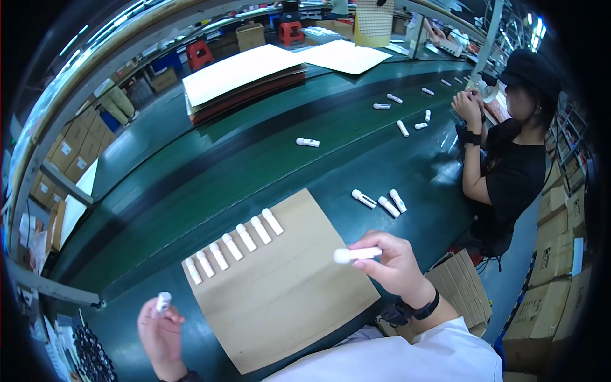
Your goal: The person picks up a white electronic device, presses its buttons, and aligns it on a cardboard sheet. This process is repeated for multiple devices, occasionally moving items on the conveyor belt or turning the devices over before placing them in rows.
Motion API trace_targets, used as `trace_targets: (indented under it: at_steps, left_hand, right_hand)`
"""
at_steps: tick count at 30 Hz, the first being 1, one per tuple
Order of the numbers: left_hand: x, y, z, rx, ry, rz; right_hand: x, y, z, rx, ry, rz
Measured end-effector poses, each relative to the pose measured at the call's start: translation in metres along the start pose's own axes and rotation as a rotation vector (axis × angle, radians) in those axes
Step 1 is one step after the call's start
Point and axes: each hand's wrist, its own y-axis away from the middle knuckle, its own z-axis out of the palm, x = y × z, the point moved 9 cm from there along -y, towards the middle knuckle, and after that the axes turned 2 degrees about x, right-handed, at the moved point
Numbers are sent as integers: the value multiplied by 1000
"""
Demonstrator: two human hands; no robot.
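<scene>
My right hand [398, 268] pinches a small white round-headed wand [344, 256] between thumb and fingers, over the right edge of a brown cardboard sheet [286, 299]. Left of the sheet, my left hand [160, 331] is raised with its fingers curled round another small white piece [165, 299]. Only the end of that piece shows, so I cannot tell whether it is a whole wand. Along the sheet's far edge several white wands [245, 237] lie side by side in a slanting row. Beyond my right hand, three loose wands [388, 206] rest on the green worktop.
More wands [309, 142] are scattered along the green conveyor belt [254, 167]. Across it lies a stack of white sheets [245, 71]. A co-worker in black [519, 153] stands at the right, both hands raised together. Cardboard boxes [538, 318] stand at the lower right.
</scene>
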Motion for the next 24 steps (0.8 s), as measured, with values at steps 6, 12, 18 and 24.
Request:
trace_targets:
  at_steps: [6, 12, 18, 24]
  left_hand:
    - [-24, 51, 8, 114, -101, 233]
    - [-35, 73, 58, 102, -213, 207]
    - [-29, 76, 82, 78, -498, 214]
    - [-31, 76, 103, -50, -563, 194]
  right_hand:
    - [-5, 13, 30, -99, 59, -30]
    - [-5, 19, 60, -236, 7, 9]
    - [-9, 16, 87, -293, -3, -53]
    - [-4, 20, 99, -331, -49, -50]
